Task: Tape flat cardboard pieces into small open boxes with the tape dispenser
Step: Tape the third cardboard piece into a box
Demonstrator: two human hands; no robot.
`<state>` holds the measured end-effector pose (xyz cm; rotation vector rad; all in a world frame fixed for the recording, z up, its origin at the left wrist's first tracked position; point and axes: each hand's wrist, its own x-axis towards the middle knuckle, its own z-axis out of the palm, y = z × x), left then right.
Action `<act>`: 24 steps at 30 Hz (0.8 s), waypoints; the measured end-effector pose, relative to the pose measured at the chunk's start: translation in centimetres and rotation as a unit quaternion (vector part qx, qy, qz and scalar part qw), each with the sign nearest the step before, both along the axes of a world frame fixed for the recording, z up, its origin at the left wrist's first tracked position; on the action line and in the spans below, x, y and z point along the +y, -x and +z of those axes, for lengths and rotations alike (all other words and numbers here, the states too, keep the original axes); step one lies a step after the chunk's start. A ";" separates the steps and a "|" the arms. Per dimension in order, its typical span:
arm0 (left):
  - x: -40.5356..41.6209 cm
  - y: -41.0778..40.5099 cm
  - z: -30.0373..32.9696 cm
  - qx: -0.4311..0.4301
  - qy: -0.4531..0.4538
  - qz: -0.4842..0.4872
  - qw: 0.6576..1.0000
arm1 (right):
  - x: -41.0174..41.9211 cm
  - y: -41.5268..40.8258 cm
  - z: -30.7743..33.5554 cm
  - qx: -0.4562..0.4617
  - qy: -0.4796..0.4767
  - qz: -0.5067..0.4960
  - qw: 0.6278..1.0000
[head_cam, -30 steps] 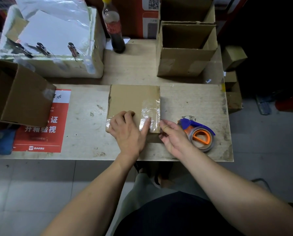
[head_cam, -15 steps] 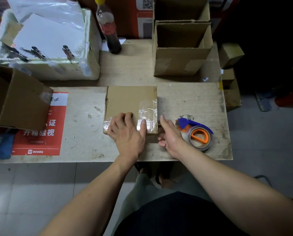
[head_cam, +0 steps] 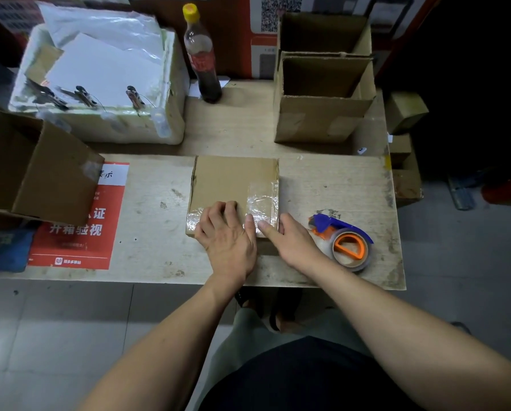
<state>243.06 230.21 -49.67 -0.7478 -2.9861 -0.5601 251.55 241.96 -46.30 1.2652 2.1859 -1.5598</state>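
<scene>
One open box [head_cam: 37, 170] overhangs the table [head_cam: 337, 179] edge at 9 o'clock. One flat cardboard piece [head_cam: 233, 182] lies at centre, with bare tabletop on both sides. The left hand [head_cam: 227, 235] lies on its near edge, fingers bent, thumb flat on the tape [head_cam: 263, 203]. The right hand [head_cam: 293, 241] presses its thumb on the taped 5 o'clock corner, fingers against the right edge. Two finished boxes stand at 1 o'clock, front box [head_cam: 322, 123] touching rear box [head_cam: 322, 34]. One tape dispenser [head_cam: 346, 244] sits at 4 o'clock, near the front edge.

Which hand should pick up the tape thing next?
The right hand, probably. It lies just beside the tape dispenser, while the left hand presses down on the cardboard, farther from it.
</scene>
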 end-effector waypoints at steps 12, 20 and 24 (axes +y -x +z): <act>-3.4 3.1 3.4 -0.037 -0.005 -0.013 0.999 | 3.0 2.3 2.6 -0.096 -0.072 0.147 0.982; -6.4 5.4 4.2 -0.295 -0.094 0.073 0.948 | 2.5 0.9 1.1 -0.032 0.114 0.026 0.993; -5.8 4.5 7.4 -0.196 -0.110 0.043 0.973 | 2.6 -0.1 0.5 -0.006 0.181 -0.022 0.983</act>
